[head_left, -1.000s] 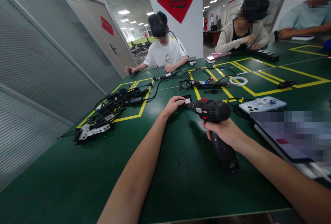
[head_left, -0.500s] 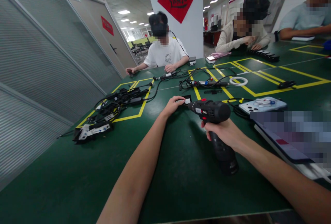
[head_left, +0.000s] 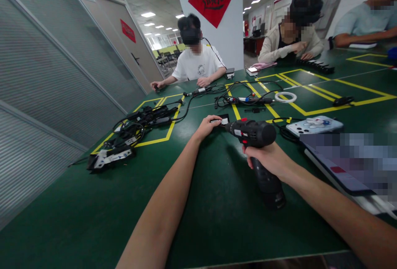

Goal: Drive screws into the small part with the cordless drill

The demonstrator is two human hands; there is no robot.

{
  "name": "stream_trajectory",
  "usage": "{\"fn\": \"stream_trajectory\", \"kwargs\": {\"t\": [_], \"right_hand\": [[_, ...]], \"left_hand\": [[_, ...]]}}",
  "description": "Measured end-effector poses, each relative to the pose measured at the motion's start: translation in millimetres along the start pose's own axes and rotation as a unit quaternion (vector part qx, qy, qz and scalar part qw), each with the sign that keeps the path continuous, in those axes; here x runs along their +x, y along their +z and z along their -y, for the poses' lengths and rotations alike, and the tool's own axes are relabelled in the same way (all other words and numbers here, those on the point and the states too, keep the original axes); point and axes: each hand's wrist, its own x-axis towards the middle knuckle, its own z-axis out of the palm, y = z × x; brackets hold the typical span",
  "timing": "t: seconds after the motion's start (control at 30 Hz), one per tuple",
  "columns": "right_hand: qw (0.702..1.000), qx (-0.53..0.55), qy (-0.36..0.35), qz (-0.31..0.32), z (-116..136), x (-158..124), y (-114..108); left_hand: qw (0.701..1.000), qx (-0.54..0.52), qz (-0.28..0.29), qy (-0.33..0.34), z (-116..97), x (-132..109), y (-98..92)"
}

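My right hand (head_left: 269, 159) is wrapped round the grip of a black cordless drill (head_left: 252, 131) with red accents. The drill lies nearly level, its chuck pointing left at a small black piece with a white block (head_left: 225, 121) on the table. Whether the bit touches that piece I cannot tell, as the chuck partly covers it. My left hand (head_left: 209, 127) rests on the table with fingers closed on the piece's left edge. Its fingertips are close to the drill's tip.
Tangled black cables (head_left: 151, 116) and a black-and-white part (head_left: 110, 159) lie left. Farther off are a cabled tool (head_left: 251, 100) and a white ring (head_left: 285, 97). A phone (head_left: 314, 125) and a laptop (head_left: 344, 165) sit right. Several people sit across the green table (head_left: 198, 219).
Almost nothing differs. The view has shifted very slightly; both my hands and the drill keep their places.
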Motion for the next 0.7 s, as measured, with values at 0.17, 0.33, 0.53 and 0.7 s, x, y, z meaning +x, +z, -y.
{"fn": "stream_trajectory", "kwargs": {"t": [0.17,0.33,0.53,0.7], "right_hand": [[1.0,0.0,0.0,0.0,2.6,-3.4,0.5],[1.0,0.009,-0.003,0.006,2.3,-3.0,-0.3],[1.0,0.006,-0.007,0.003,-1.6,-0.3,-0.5],[1.0,0.005,-0.008,0.002,-2.2,-0.3,-0.5]], "left_hand": [[1.0,-0.005,0.001,0.005,-0.1,-0.3,0.2],[1.0,-0.006,-0.002,-0.006,-3.1,-1.6,0.3],[1.0,-0.005,-0.004,-0.002,-4.2,-1.7,0.3],[1.0,0.0,0.002,0.002,-3.0,-0.6,-0.2]]}}
